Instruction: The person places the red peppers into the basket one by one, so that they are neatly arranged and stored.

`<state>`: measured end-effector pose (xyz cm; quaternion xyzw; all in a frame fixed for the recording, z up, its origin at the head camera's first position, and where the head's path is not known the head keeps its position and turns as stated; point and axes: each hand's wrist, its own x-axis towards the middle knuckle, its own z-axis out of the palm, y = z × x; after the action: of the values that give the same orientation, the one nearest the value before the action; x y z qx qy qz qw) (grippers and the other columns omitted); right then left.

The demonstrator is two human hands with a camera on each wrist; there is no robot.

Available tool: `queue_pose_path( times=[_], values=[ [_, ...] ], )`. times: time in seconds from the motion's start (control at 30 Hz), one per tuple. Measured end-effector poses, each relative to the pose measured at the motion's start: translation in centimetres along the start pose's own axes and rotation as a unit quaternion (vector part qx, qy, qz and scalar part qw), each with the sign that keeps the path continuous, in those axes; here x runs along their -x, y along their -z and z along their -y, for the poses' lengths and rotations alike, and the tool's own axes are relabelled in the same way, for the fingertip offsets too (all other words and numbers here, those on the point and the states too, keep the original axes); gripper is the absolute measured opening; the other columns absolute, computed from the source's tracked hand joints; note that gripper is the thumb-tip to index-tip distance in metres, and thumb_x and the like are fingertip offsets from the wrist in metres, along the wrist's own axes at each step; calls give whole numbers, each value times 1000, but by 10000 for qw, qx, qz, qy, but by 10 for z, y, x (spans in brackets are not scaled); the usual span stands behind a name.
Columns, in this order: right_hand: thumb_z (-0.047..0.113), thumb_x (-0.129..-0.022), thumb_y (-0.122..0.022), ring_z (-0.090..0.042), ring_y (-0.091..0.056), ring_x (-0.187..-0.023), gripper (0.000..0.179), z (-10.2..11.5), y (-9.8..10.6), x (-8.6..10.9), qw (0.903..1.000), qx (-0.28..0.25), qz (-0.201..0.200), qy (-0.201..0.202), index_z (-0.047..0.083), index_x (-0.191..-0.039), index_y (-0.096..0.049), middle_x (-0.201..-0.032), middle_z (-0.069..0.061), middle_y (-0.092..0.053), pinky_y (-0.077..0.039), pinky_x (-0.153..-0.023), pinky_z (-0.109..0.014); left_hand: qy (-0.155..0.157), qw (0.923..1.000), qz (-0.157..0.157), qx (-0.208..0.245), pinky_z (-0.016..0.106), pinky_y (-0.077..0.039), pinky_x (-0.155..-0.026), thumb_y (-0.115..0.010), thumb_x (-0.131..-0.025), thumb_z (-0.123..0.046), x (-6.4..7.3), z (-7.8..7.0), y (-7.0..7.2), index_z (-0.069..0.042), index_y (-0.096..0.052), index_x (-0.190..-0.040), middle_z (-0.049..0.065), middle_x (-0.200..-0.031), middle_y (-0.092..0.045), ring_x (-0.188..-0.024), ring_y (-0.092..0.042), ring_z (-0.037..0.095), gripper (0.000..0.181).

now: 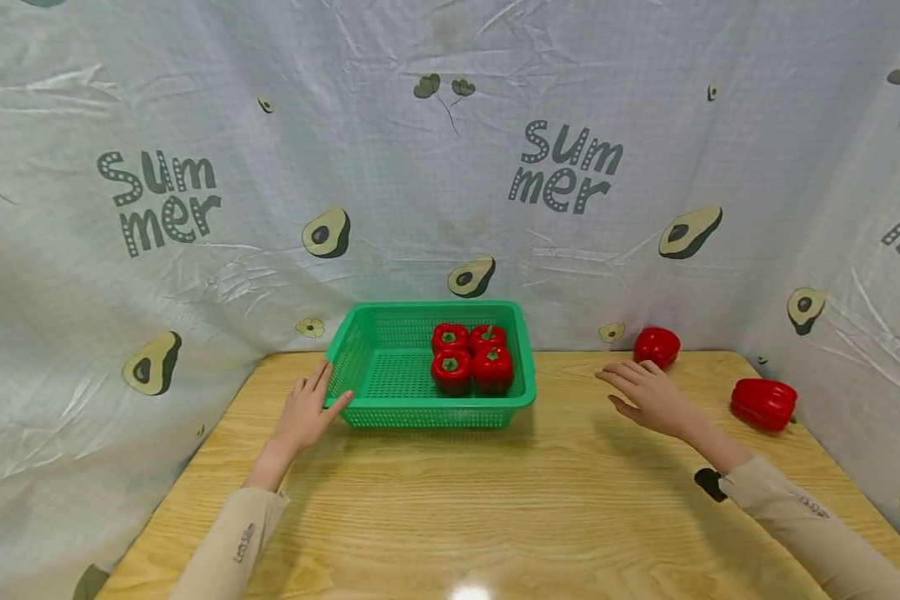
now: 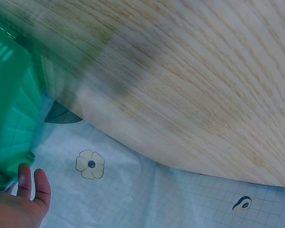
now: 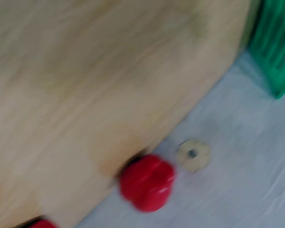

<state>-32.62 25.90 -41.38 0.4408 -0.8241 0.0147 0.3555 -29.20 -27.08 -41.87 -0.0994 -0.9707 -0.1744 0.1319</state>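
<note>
A green plastic basket (image 1: 420,403) stands at the back of the table, with several red bell peppers (image 1: 452,372) grouped in its right half. At its left front corner is my left hand (image 1: 305,412), fingers extended along the rim and thumb spread; the left wrist view has its fingertips right by the basket's edge (image 2: 12,118). My right hand (image 1: 651,400) hovers over the table's right side, fingers loosely stretched and nothing in them. Just behind it lies one red bell pepper (image 1: 657,347), also visible in the right wrist view. Another bell pepper (image 1: 763,405) lies on its side farther right.
The wooden table (image 1: 450,508) reaches back to a hanging white sheet (image 1: 390,167) printed with avocados and lettering, which also surrounds both sides. Under the right forearm there is a small black object (image 1: 710,484) on the table.
</note>
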Motion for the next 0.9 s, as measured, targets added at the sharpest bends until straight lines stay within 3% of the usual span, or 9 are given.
queue_pose_path(
  times=[0.37,0.7,0.9],
  values=[
    [48,-93,-13,-29,-55,-90,68,-18,30,61,9958,325,420,-748,1,-105,-60,-100,-13,-61,-42,-73,-48,5,10000,-3,-24,43,-33,-74,-39,-92,-45,2,3,1,5,-22,-140,23,-145,-20,-92,-36,32,71],
    [47,-95,-15,-28,-53,-87,65,-37,47,103,9941,716,-39,-808,-1,-99,-60,-97,-15,-59,-37,-65,-42,21,10000,25,-31,42,-33,-71,-39,-92,-45,3,-1,3,5,-22,-140,23,-145,-20,-92,-37,32,71],
    [54,-92,-15,-33,-48,-90,71,-50,55,129,9895,766,-83,-1226,-1,-99,-58,-97,-19,-56,-32,-68,-49,-10,10000,26,-12,36,-30,-68,-39,-92,-45,1,-2,1,5,-22,-140,23,-145,-20,-89,-35,30,71]
  ],
)
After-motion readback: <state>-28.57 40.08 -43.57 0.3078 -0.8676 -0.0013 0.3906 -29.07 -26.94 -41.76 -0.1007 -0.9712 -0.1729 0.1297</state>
